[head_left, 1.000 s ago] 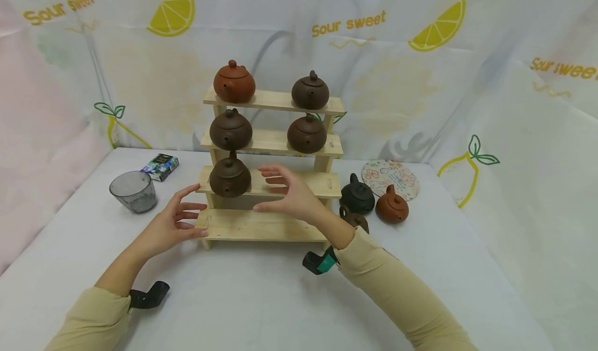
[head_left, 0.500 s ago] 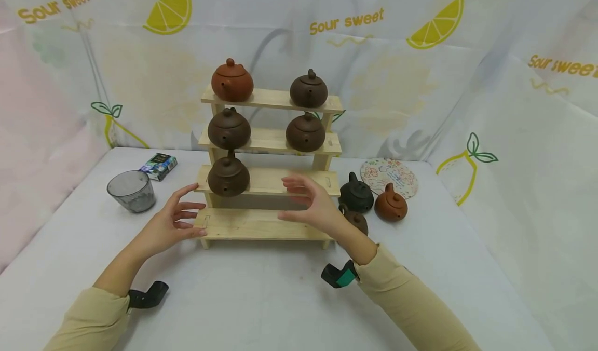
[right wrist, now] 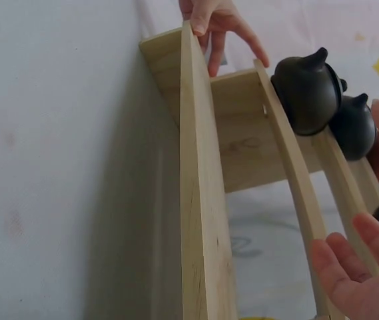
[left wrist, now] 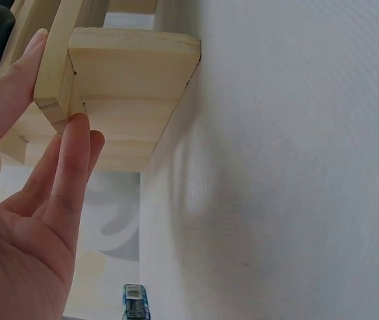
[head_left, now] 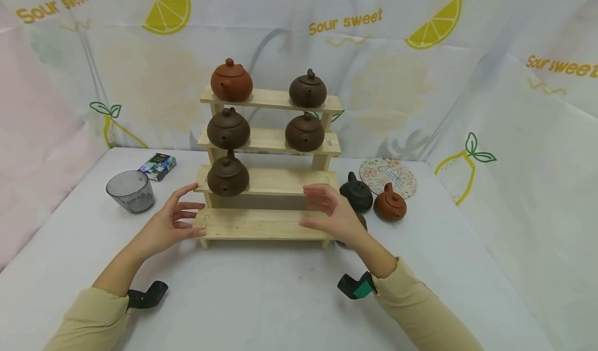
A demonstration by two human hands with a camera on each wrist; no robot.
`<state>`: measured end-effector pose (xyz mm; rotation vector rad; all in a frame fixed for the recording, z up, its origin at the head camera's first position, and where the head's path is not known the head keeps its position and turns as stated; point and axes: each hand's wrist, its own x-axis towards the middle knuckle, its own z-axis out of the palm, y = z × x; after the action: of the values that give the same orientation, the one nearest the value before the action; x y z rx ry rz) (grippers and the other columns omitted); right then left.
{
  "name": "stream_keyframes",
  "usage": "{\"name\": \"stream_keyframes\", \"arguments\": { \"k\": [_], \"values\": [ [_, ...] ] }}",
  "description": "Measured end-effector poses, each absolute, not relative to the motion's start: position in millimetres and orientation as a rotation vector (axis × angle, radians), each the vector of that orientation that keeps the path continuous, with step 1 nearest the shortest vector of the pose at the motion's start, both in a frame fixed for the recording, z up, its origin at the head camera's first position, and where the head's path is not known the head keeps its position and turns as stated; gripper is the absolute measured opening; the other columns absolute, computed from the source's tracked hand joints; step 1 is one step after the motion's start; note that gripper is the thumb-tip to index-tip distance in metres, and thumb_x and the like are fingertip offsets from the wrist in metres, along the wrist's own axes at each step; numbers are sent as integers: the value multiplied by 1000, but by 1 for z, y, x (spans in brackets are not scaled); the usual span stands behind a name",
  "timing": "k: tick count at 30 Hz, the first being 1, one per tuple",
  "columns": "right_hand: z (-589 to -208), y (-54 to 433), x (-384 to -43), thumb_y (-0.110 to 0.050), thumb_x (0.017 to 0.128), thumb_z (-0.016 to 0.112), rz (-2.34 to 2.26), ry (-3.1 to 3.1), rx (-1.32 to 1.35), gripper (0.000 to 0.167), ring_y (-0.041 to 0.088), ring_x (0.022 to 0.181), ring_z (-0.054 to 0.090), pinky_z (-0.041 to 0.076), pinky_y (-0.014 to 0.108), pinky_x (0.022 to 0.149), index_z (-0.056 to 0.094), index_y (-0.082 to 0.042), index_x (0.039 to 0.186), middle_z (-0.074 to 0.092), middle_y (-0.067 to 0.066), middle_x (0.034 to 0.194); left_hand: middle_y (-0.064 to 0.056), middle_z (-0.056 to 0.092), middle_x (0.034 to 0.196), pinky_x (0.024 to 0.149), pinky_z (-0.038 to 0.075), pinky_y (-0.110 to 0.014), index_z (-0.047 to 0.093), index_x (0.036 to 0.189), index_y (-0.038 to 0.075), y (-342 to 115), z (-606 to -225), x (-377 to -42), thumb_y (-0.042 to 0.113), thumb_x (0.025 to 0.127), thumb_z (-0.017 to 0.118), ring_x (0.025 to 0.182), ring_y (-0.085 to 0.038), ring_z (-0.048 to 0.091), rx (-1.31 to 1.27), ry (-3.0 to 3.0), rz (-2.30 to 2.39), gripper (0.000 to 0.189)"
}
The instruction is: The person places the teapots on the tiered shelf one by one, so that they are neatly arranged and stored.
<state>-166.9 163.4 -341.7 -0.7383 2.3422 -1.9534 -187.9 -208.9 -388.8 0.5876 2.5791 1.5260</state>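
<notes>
A stepped wooden display rack stands mid-table. My left hand holds its left end, thumb on the lowest board and index finger at the board above; the left wrist view shows the thumb and fingers about a board corner. My right hand hovers by the rack's right end, fingers spread and holding nothing. A brown teapot sits at the left of the second-lowest board. Higher up are two brown teapots on one board, then a reddish teapot and a dark brown teapot on top.
Right of the rack stand a black teapot and an orange-brown teapot; a brown one is mostly hidden behind my right hand. A floral round mat lies behind them. Left are a glass bowl and a small box.
My right hand has moved right and slightly down, away from the teapot on the second-lowest board. My left hand stays at the rack's left end. The teapots on the rack have not moved.
</notes>
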Motion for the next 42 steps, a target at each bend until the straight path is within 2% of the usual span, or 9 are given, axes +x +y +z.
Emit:
{"name": "stream_keyframes", "arguments": {
  "k": [9,15,20,23,29,33,38,42],
  "values": [
    [-348,190,-157,6,75,74,-1989,2364,-590,55,41,119,43,43,39,94,50,3,124,49,23,126,-25,50,126,77,49,-19,13,149,24,-210,-389,-187,16,74,80,109,-39,52,588,2569,1541,101],
    [-355,206,-152,6,75,73,-1974,2412,-459,53,41,117,45,41,47,94,48,7,123,46,28,127,-25,50,127,77,49,-19,13,149,24,-209,-388,-188,16,74,80,109,-39,51,588,2566,1539,100],
    [-360,217,-148,7,75,73,-1952,2474,-457,51,20,110,54,42,44,93,50,8,120,51,20,123,-25,51,126,77,49,-19,13,149,23,-209,-388,-187,15,74,80,109,-39,52,592,2572,1539,100],
    [-363,224,-146,9,75,72,-1982,2523,-484,47,15,108,55,43,39,94,52,9,117,53,18,118,-25,51,125,77,49,-19,14,149,22,-209,-389,-188,14,74,80,109,-38,52,595,2574,1543,100],
    [-372,241,-142,11,74,71,-2018,2644,-469,39,21,106,55,44,27,92,55,10,110,56,21,112,-24,51,125,77,49,-20,14,148,23,-209,-390,-189,14,74,80,108,-38,52,589,2579,1542,100],
    [-378,251,-143,6,76,72,-1950,2679,-354,40,26,108,53,44,24,91,54,11,112,54,26,115,-24,52,125,77,49,-20,15,148,23,-209,-390,-188,12,73,80,108,-38,52,583,2578,1547,100],
    [-385,262,-147,-4,79,73,-1795,2678,-172,43,27,113,49,46,23,88,55,4,117,54,19,121,-24,51,126,77,49,-20,14,148,23,-208,-388,-188,14,73,80,108,-38,52,576,2577,1540,100],
    [-390,268,-150,-9,80,73,-1729,2602,-151,47,30,117,46,46,27,87,55,1,122,51,17,125,-24,51,127,77,49,-20,14,148,24,-207,-387,-188,14,73,80,109,-38,52,563,2577,1528,100]
  ]
}}
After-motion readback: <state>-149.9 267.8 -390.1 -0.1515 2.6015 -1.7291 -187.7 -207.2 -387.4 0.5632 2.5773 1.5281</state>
